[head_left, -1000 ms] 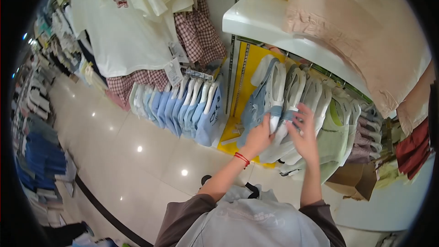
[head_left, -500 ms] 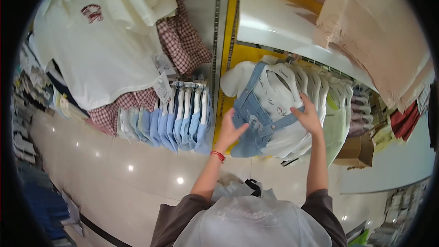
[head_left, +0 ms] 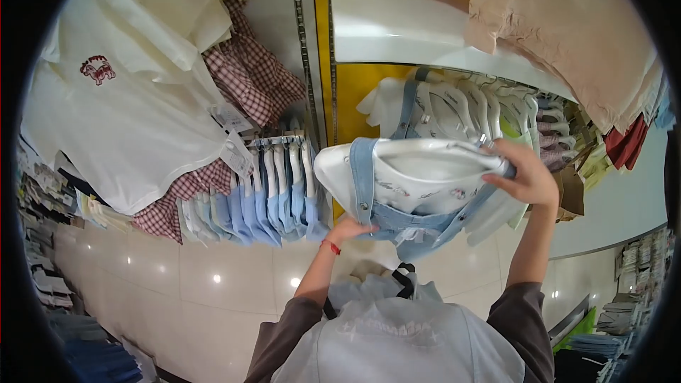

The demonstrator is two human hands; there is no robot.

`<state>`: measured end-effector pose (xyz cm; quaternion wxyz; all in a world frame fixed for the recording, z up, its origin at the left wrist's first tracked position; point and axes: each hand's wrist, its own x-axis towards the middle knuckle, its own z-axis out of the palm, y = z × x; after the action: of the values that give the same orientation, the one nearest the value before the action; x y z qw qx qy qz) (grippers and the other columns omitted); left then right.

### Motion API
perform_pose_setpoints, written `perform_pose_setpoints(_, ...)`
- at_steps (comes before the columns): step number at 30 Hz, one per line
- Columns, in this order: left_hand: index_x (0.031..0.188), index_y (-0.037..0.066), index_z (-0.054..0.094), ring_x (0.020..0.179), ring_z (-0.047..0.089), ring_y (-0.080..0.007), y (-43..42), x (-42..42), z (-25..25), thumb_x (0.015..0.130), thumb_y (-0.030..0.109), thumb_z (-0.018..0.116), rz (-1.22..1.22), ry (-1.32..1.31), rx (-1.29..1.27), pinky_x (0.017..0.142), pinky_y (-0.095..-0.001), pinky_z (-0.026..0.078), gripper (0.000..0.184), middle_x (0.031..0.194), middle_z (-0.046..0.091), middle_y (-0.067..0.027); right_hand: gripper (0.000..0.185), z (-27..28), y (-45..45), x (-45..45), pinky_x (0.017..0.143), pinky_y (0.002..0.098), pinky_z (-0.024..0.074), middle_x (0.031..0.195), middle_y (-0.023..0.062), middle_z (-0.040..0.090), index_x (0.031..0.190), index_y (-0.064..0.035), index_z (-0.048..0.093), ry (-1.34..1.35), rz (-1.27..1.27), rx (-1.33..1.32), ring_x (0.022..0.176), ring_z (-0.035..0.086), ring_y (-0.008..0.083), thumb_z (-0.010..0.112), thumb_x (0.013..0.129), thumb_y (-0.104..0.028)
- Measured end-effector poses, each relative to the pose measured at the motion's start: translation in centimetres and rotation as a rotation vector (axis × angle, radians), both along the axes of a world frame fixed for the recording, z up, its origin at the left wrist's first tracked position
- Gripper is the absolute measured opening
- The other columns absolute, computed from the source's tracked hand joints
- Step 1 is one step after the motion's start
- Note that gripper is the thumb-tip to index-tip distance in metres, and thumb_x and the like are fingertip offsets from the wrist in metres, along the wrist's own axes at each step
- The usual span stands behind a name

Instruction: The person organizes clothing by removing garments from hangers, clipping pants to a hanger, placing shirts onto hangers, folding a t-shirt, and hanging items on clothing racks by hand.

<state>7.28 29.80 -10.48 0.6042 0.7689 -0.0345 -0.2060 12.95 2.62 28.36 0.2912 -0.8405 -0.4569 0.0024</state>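
Note:
In front of me, off the rail, is a hanger (head_left: 454, 147) with a white printed shirt (head_left: 408, 183) under denim overalls (head_left: 418, 223). It is tilted, its neckline toward me. My right hand (head_left: 526, 176) is closed round the right shoulder, fingers near the hanger's hook. Lower down, my left hand (head_left: 352, 229) pinches the left edge of the denim, thumb on top; its other fingers are mostly hidden. Behind it, a matching shirt and overalls set (head_left: 406, 110) hangs on the rail.
More white hangers (head_left: 489, 106) line the rail behind. Blue garments (head_left: 277, 202) hang at the left, under a large white shirt (head_left: 142, 120) and checked cloth (head_left: 252, 74). Pink garments (head_left: 560, 35) hang at upper right. A cardboard box (head_left: 571, 195) is beyond my right hand.
The front shirt and overalls set has come off the rail toward me and tilted. My right hand has moved to its shoulder, my left hand lower on the denim. The view has shifted right.

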Motion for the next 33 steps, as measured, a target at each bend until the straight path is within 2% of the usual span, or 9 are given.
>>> perform_pose_setpoints(4,0.114,0.000,0.057,0.098,0.056,-0.0179,-1.1,-7.1,-1.3,0.078,0.016,0.069,0.017,-0.020,-0.409,0.087,-0.0312,0.044,0.041,0.107,0.062,-0.0079,0.036,0.9,-0.4,-0.7,0.069,0.0341,0.0457,0.089,0.0152,0.060,0.101,-0.0018,0.057,-0.250,-0.177,0.014,0.079,0.057,0.0355,0.069,0.067,0.001)
perform_pose_setpoints(13,0.107,-0.004,0.058,0.090,0.061,-0.0202,-0.2,-13.3,1.3,0.084,0.022,0.063,0.492,0.004,-0.353,0.082,-0.0307,0.046,0.035,0.098,0.065,-0.0102,0.032,-1.1,-0.7,0.3,0.071,0.0341,0.0471,0.096,0.0144,0.060,0.104,-0.0043,0.056,-0.506,-0.448,0.127,0.084,0.057,0.0351,0.064,0.073,-0.002)
perform_pose_setpoints(16,0.105,-0.003,0.058,0.088,0.064,-0.0262,0.1,-14.8,2.8,0.081,0.024,0.065,0.558,-0.133,0.076,0.078,-0.0328,0.047,0.037,0.094,0.066,-0.0171,0.034,-2.3,-1.4,0.9,0.074,0.0331,0.0472,0.099,0.0149,0.060,0.107,-0.0043,0.056,-0.596,-0.501,0.170,0.086,0.058,0.0339,0.064,0.075,-0.003)
perform_pose_setpoints(19,0.102,-0.003,0.059,0.087,0.063,-0.0325,0.8,-16.7,4.3,0.079,0.027,0.065,0.604,-0.194,0.097,0.075,-0.0348,0.048,0.038,0.094,0.064,-0.0216,0.033,-2.8,-1.8,0.7,0.075,0.0326,0.0470,0.100,0.0145,0.060,0.107,-0.0035,0.056,-0.680,-0.554,0.235,0.086,0.059,0.0326,0.064,0.075,-0.002)
perform_pose_setpoints(22,0.094,-0.002,0.061,0.083,0.061,-0.0350,2.1,-18.3,5.7,0.079,0.032,0.064,0.308,-0.127,0.320,0.074,-0.0374,0.048,0.038,0.091,0.064,-0.0195,0.034,-3.5,-2.1,-0.3,0.075,0.0324,0.0468,0.099,0.0141,0.060,0.107,-0.0030,0.056,-0.703,-0.584,0.300,0.086,0.059,0.0319,0.064,0.074,0.001)
perform_pose_setpoints(25,0.087,-0.001,0.062,0.080,0.059,-0.0365,3.3,-20.7,2.3,0.078,0.039,0.063,0.176,-0.076,0.700,0.072,-0.0408,0.047,0.040,0.086,0.062,-0.0182,0.038,-3.7,-2.4,-1.8,0.074,0.0311,0.0465,0.094,0.0141,0.059,0.106,-0.0028,0.055,-0.698,-0.560,0.371,0.084,0.058,0.0321,0.065,0.070,0.004)
perform_pose_setpoints(28,0.079,-0.001,0.061,0.077,0.058,-0.0376,4.8,-22.8,-2.3,0.078,0.039,0.062,0.212,-0.164,0.671,0.071,-0.0423,0.047,0.040,0.082,0.060,-0.0186,0.040,-3.4,-1.6,-4.7,0.073,0.0306,0.0467,0.093,0.0145,0.059,0.105,-0.0022,0.055,-0.664,-0.459,0.223,0.084,0.058,0.0324,0.065,0.068,0.005)
perform_pose_setpoints(31,0.092,-0.001,0.060,0.092,0.058,-0.0327,6.3,-22.5,-5.0,0.077,0.034,0.062,0.210,0.051,0.691,0.081,-0.0372,0.047,0.038,0.095,0.061,-0.0182,0.040,-3.9,-0.8,-7.4,0.069,0.0322,0.0470,0.091,0.0132,0.060,0.101,-0.0019,0.056,-0.428,-0.345,0.163,0.081,0.059,0.0311,0.066,0.063,0.007)
perform_pose_setpoints(33,0.109,0.000,0.053,0.106,0.053,-0.0305,6.8,-22.0,-3.6,0.078,0.031,0.059,0.395,-0.160,0.362,0.090,-0.0365,0.042,0.044,0.111,0.055,-0.0173,0.040,-4.4,-0.5,-8.8,0.066,0.0331,0.0470,0.089,0.0122,0.060,0.098,-0.0022,0.057,-0.362,-0.291,0.143,0.079,0.059,0.0302,0.066,0.061,0.007)
